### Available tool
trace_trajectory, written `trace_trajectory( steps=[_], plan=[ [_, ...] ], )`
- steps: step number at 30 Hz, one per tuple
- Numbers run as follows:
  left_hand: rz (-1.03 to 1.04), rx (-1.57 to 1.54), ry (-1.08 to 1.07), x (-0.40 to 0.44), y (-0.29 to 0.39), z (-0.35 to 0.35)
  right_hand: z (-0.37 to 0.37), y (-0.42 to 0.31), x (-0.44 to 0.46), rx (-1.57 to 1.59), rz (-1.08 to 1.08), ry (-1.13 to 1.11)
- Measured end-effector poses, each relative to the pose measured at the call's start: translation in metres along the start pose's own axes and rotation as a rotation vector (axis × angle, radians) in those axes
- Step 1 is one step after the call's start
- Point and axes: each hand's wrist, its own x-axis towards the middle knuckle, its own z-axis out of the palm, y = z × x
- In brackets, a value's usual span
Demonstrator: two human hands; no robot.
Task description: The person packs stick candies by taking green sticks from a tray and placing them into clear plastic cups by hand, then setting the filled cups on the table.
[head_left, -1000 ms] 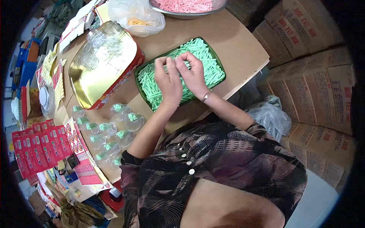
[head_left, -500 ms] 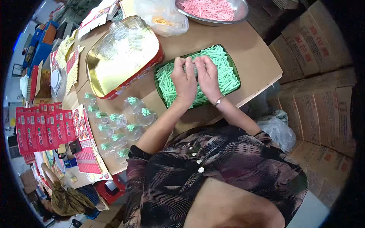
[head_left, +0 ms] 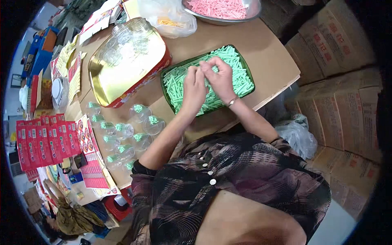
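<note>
1. Two bare hands meet at the fingertips: the left hand [head_left: 194,87] and the right hand [head_left: 219,79], which has one bracelet [head_left: 232,101] at its wrist. The fingers of both are bent inward, thumbs close to the other fingers; I cannot tell whether anything is pinched between them.
2. One dark green tray [head_left: 165,85] sits directly under the hands, filled with green sticks [head_left: 212,97] too many to count.
3. At least eleven clear cups [head_left: 153,127] stand or lean to the left of the left hand, near its forearm, green sticks showing in each.
4. The sticks are pale mint, short, thin and straight, lying loosely across one another at all angles.
5. One red tin [head_left: 141,83] with a golden inside lies ahead and left of the hands, holding several overlapping clear containers [head_left: 126,45].
6. Beyond the hands are one metal bowl [head_left: 216,19] of pink sticks [head_left: 216,8] and one clear bag [head_left: 185,26] with yellow sticks [head_left: 169,21].
7. A brown tabletop [head_left: 269,53] runs beneath everything; stacked cardboard boxes [head_left: 335,110] rise to the hands' right, and red packets [head_left: 45,141] lie far left.
</note>
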Motion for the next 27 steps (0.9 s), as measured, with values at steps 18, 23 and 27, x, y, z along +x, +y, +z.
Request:
trace_trajectory(
  steps=[18,23,27],
  plan=[
    [0.401,0.959,0.168,0.095,0.039,-0.176,-0.059,0.008,-0.098,-0.731,-0.677,-0.598],
    [0.455,0.728,-0.056,0.005,0.072,-0.108,-0.050,-0.017,-0.081,-0.297,-0.361,-0.518],
    [0.292,0.713,-0.345,-0.035,0.040,-0.070,-0.030,-0.035,-0.049,-0.031,0.219,-0.357]
  ],
)
